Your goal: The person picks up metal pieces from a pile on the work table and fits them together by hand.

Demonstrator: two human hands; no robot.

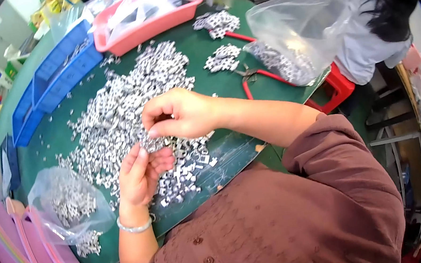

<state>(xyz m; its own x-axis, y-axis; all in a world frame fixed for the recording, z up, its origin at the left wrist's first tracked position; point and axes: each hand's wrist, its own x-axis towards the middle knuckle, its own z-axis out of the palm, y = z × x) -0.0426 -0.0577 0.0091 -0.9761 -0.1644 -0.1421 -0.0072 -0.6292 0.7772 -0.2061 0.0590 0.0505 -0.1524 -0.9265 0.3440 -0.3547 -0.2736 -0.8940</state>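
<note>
Both hands meet above a large pile of small silvery metal pieces (110, 108) on the green table. My left hand (141, 176) is palm-up, its thumb pressed on a small joined cluster of the metal pieces (152, 143). From above, my right hand (181, 114) has thumb and index finger pinched together at the top of that cluster. Whether a separate piece is between those fingertips is too small to tell. Loose pieces (185, 181) lie just right of my left hand.
Red-handled pliers (250, 74) lie right, near joined-piece stacks (223, 58) and a clear bag (286, 59). Blue bins (60, 77) and a pink tray (152, 24) stand at the back. Another bag (72, 202) sits left; a person (362, 24) is at right.
</note>
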